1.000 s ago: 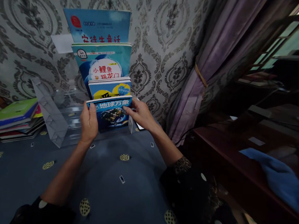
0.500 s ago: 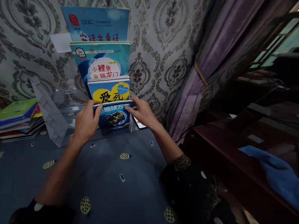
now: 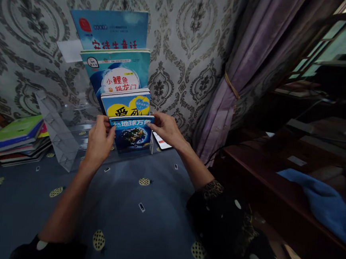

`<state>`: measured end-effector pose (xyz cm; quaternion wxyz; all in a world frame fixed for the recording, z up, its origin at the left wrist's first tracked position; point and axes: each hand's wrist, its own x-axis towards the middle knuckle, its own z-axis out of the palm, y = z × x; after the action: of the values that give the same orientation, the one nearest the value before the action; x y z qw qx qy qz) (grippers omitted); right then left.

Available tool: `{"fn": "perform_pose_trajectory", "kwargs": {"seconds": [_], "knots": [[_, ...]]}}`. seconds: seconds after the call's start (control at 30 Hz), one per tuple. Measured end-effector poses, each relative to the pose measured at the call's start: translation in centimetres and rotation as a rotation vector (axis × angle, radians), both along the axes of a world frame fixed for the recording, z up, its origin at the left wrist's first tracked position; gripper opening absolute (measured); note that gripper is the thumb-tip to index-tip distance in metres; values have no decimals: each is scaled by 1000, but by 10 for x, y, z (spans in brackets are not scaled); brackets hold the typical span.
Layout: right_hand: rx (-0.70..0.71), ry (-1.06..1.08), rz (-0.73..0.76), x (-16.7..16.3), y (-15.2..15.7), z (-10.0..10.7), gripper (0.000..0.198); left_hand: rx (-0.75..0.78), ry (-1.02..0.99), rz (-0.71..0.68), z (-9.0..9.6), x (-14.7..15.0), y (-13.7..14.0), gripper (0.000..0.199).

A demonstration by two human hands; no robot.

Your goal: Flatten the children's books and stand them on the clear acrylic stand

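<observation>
A dark blue book (image 3: 133, 136) with a globe on its cover stands in the lowest, front tier of a clear acrylic book rack (image 3: 59, 142). My left hand (image 3: 100, 137) grips its left edge near the top, thumb on the front cover. At its upper right corner, my right hand (image 3: 167, 129) pinches the book between thumb and fingers. Behind it, rising in steps, are a blue and yellow book (image 3: 127, 104), a teal book (image 3: 120, 69) with a white circle, and a tall blue book (image 3: 115, 27). Both hands' rear fingertips are partly hidden.
A stack of books (image 3: 19, 139) lies left of the rack. A phone (image 3: 162, 144) with a lit screen rests behind my right hand. Patterned wallpaper backs the blue tablecloth (image 3: 120, 221). A tied purple curtain (image 3: 230, 82) hangs right, beside a dark red surface with a blue cloth (image 3: 320, 201).
The left thumb has slid slightly down and left, uncovering more of the front book's title. The book has shifted very slightly right; both hands still hold it.
</observation>
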<state>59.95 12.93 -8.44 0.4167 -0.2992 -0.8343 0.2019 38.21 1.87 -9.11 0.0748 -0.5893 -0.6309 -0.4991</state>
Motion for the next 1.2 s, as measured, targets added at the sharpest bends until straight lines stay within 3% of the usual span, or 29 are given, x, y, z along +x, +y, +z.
{"fn": "perform_pose_trajectory", "kwargs": {"seconds": [0.4,0.67,1.2], "knots": [[-22,4,-26,-5,3,-5,9,-78,112,75,-5,-7,1,10],[-21,1,-78,-5,3,-6,14,-116,122,112,-8,-4,1,14],[-28,-45,-52,-11,0,-7,9,-159,216,156,-7,1,1,9]]}}
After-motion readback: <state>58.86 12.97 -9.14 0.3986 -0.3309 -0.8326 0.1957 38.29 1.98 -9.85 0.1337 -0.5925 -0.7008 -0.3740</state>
